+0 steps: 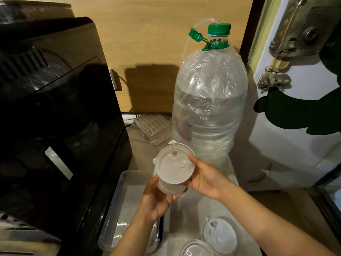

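Observation:
I hold a small round translucent plastic container in mid-air above the counter. My left hand grips its body from below. A round white lid with a small hole and a tab sits on its top, tilted toward me. My right hand holds the lid's right rim, thumb on the upper edge and fingers underneath. Another white lid lies flat on the counter at the lower right, beside a second clear container at the bottom edge.
A large water bottle with a green cap, wrapped in clear plastic, stands just behind my hands. A black appliance fills the left side. A clear rectangular tray lies under my left forearm. A white door stands to the right.

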{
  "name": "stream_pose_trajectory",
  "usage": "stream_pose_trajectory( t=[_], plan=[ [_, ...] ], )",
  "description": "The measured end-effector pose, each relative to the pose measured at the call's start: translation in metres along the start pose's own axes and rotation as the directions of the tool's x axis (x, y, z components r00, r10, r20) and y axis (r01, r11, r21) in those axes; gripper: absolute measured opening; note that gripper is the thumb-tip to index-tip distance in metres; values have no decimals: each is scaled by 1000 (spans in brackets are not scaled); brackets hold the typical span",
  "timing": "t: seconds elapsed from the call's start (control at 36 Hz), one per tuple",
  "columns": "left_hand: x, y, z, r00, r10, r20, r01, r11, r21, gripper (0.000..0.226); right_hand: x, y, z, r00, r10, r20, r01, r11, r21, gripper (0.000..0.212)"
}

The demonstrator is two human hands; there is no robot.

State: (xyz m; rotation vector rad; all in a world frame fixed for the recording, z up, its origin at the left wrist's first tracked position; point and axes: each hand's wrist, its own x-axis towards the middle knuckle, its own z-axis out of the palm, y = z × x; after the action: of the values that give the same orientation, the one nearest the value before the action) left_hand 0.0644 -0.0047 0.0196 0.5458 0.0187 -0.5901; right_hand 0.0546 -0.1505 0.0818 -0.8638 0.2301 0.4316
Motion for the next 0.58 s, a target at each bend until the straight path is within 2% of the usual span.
stream_pose_trajectory(
  t=[0.11, 0.19, 0.28, 0.36, 0.42, 0.58],
  plan=[
    [-1, 0, -1, 1000, -11, 13, 11, 1000, -11, 96, 0, 2, 0, 997, -59, -58, 52, 992, -118, 21],
    [-1, 0, -1, 999, -19, 32, 20, 1000, -7, 96, 2, 6, 1, 989, -111, -95, 82, 958, -274, 19],
    [-1, -1, 0, 998, -21, 55, 21, 1000, -12, 91, 3, 9, 3, 965, -230, -126, 147, 871, -470, 23],
    [-1, -2, -1, 998, -26, 60, 28, 999, -27, 90, 5, 9, 4, 916, -384, -116, 217, 717, -662, 26],
    [-1, -2, -2, 998, -27, 57, 28, 999, -24, 88, 6, 10, 3, 895, -433, -111, 227, 655, -720, 24],
    [-1, -2, 0, 996, -26, 84, 27, 1000, -13, 74, 15, 16, 0, 841, -520, -150, 202, 558, -805, 24]
  ],
)
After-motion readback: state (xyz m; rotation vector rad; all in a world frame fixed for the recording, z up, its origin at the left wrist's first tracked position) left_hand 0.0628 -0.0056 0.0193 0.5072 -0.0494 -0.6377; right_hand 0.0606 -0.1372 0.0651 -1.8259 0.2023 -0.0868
